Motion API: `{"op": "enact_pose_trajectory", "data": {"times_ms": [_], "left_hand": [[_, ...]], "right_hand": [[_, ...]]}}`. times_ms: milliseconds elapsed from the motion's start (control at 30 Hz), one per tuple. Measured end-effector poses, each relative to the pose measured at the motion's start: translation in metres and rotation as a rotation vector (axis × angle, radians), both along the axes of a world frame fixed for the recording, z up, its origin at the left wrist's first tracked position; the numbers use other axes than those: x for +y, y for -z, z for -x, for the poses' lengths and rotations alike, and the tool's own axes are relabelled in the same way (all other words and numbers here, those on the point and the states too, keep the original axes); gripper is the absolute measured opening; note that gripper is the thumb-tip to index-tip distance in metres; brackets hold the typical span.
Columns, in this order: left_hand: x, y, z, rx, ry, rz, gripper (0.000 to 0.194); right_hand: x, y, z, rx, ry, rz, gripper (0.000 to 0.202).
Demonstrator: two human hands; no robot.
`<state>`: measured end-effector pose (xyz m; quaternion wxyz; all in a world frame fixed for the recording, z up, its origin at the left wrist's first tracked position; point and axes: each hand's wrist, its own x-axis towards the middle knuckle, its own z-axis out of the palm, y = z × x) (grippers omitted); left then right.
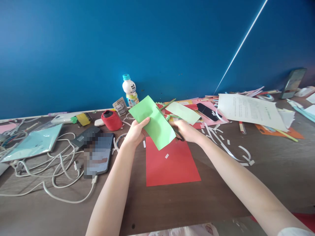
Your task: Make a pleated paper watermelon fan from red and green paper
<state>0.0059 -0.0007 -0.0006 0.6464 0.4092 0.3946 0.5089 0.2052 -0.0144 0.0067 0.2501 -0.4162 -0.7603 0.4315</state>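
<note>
My left hand [138, 131] pinches the left edge of a green sheet of paper [156, 124], thumb on top, holding it tilted above the table. At the sheet's right edge, my right hand [183, 129] is closed round dark-handled scissors [180, 135]; their blades are mostly hidden by the paper. Below both hands a red square sheet [172, 167] lies flat, with a small white scrap [167, 156] on it. A pale green piece of paper [183, 112] rests just behind my right hand.
A bottle [129, 90] and a red roll [111, 120] stand behind my left hand. Left are a plugged-in phone [104, 154] and tangled white cables [61, 168]. Right lie white paper strips [219, 139], a black phone [209, 111] and a printed sheet [249, 109].
</note>
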Motion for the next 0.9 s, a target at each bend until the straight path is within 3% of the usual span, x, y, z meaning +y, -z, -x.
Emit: {"op": "enact_pose_trajectory", "data": {"times_ms": [467, 900], "left_hand": [[-0.0004, 0.0003, 0.0002, 0.027, -0.015, -0.01, 0.027], [0.0, 0.0004, -0.0001, -0.005, -0.003, 0.002, 0.026]], "right_hand": [[0.0018, 0.0046, -0.0011, 0.017, -0.033, -0.009, 0.007], [0.0034, 0.007, -0.0026, 0.005, -0.075, -0.024, 0.011]]}}
